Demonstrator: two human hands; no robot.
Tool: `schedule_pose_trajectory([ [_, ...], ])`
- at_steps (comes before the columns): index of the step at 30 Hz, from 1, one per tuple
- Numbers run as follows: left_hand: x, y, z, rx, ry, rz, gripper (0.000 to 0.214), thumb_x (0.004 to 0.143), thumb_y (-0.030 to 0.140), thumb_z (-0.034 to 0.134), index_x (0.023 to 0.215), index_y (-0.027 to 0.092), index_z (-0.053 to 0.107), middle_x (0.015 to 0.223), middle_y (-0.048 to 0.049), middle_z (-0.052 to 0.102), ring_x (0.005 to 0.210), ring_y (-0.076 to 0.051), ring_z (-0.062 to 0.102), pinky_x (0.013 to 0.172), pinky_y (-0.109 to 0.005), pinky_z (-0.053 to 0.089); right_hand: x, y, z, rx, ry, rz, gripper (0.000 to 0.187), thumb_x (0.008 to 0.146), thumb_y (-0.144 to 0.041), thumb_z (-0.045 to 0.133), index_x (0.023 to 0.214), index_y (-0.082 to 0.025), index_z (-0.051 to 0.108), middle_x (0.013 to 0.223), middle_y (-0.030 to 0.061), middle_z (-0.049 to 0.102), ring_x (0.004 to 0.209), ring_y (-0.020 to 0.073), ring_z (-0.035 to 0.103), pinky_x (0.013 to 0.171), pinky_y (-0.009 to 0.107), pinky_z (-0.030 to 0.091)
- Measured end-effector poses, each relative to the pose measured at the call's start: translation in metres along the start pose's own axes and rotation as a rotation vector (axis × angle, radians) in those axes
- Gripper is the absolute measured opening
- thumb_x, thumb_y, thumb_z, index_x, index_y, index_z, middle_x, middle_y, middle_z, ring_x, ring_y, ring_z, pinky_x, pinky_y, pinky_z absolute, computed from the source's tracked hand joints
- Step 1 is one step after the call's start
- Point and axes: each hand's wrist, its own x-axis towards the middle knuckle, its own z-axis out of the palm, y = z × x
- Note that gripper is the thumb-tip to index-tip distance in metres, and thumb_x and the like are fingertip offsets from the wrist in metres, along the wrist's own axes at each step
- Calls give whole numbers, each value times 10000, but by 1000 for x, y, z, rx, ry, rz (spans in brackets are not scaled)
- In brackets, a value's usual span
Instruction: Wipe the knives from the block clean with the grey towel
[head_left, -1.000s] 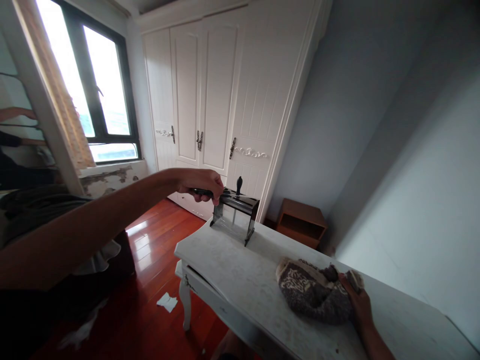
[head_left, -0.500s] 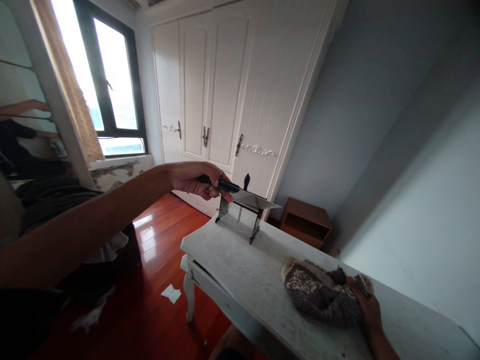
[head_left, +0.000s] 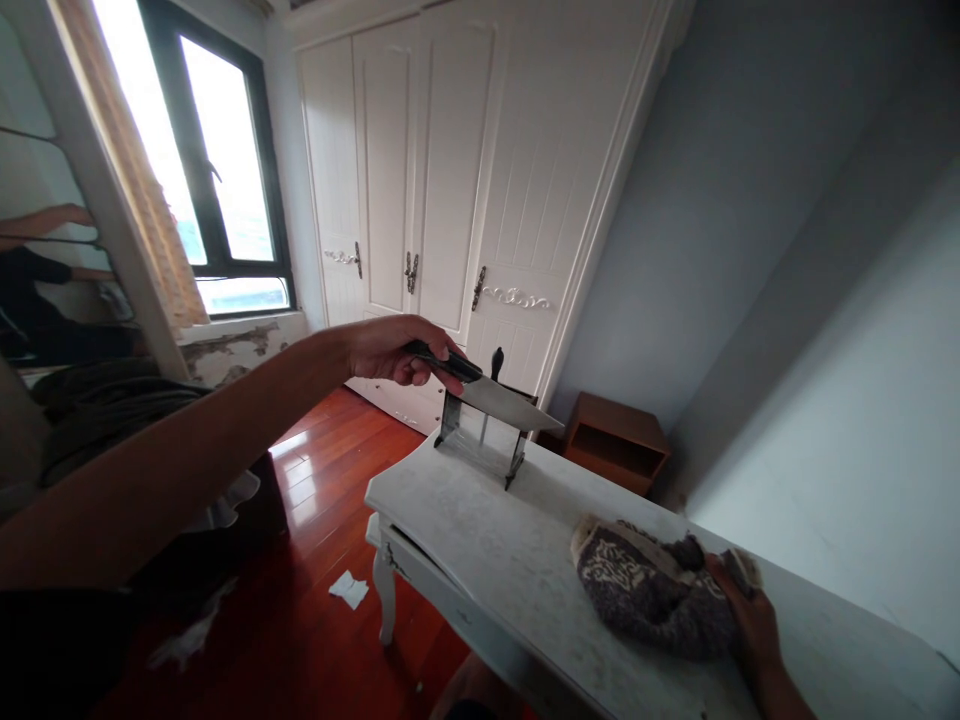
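The left hand [head_left: 405, 352] is holding a dark-handled knife [head_left: 504, 398], its grip narrow; the knife is slanting down rightward near the top of a clear-sided stand [head_left: 516, 456] on the white counter [head_left: 457, 520], though whether they are touching is hard to tell. The right hand [head_left: 752, 612] is grasping the right end of a brown patterned fabric bundle [head_left: 651, 600].
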Motion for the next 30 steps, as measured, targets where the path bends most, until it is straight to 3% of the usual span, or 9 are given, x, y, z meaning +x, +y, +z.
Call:
schedule_pose_trajectory([
  [3,1,7,-4,-11,71,40,235,637,114,676,854,89,761,851,-171,761,482,-115,618,350,-144,391,-3,-3,0,29,12,10,642,463,-667,728,857,-162,690,771,86,705,969,376,651,844,447,508],
  [7,2,16,-11,-10,99,90,320,600,11,685,902,90,752,922,-163,760,753,-192,728,590,-185,576,-4,-5,1,66,2,30,630,464,-657,738,858,-168,690,787,90,712,970,374,651,841,439,508],
  [12,5,20,-15,7,148,116,274,640,78,680,903,108,751,853,-140,758,606,-152,687,489,-179,528,-4,-5,2,70,21,27,637,471,-652,735,887,-172,691,770,74,704,990,369,644,859,432,502],
  [16,7,18,-13,17,176,168,245,665,140,675,897,103,747,793,-128,741,440,-77,547,401,-185,413,-3,-4,3,85,1,28,663,466,-658,748,911,-168,698,795,72,711,987,362,645,878,432,493],
  [20,9,15,-6,34,167,237,325,673,176,677,982,92,731,749,-108,725,410,-54,479,395,-186,364,-1,-1,2,104,2,16,679,452,-652,771,909,-154,707,792,76,719,968,359,650,861,423,498],
  [24,11,8,21,52,158,319,381,684,171,658,1053,82,693,783,-119,739,472,-96,573,422,-198,414,-1,0,4,159,7,-10,662,447,-626,803,891,-143,716,778,66,724,938,342,658,836,405,505],
  [30,20,-25,99,5,83,376,353,697,202,680,1030,90,650,809,-110,740,517,-148,649,413,-219,463,-6,3,10,385,4,16,561,497,-524,857,886,-142,722,754,35,729,857,279,678,783,338,528],
])
